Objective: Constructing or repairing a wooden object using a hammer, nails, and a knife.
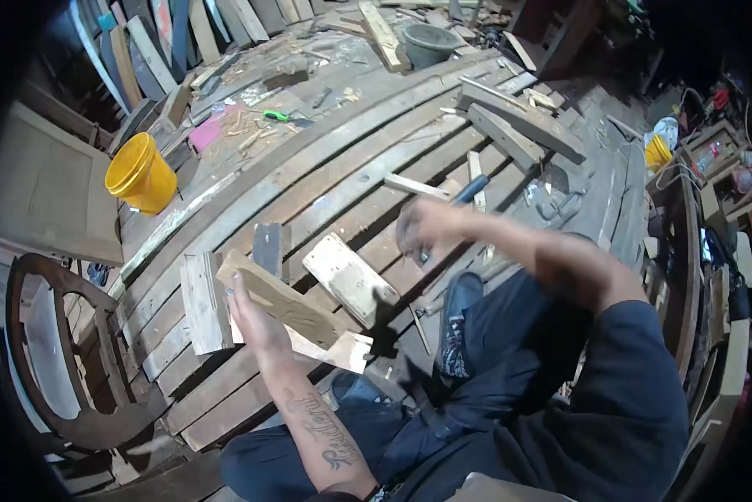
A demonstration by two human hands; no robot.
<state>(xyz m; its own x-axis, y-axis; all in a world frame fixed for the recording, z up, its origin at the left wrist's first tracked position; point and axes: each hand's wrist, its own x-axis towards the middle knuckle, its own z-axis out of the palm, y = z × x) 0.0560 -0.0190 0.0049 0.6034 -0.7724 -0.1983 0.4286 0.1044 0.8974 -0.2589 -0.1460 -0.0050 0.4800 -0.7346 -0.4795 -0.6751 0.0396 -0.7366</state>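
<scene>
My left hand (254,314) grips a tan wooden board (288,297) at its left end, with the board propped on edge beside a pale wood block (202,301). A lighter strip (346,351) sits under its lower right end. My right hand (422,226) is motion-blurred over the slats, at the lower end of a dark blue tool handle (470,188); I cannot make out whether it holds it. Between my hands lies a pale rectangular plank (346,276), and behind the board stands a short grey piece (269,243).
Slatted wooden decking (309,209) holds offcuts (501,134), clamps (556,205) and shavings. A yellow bucket (137,167) stands left, above a curved wooden frame (49,343). A grey basin (430,46) and leaning boards are behind. Cluttered items line the right side.
</scene>
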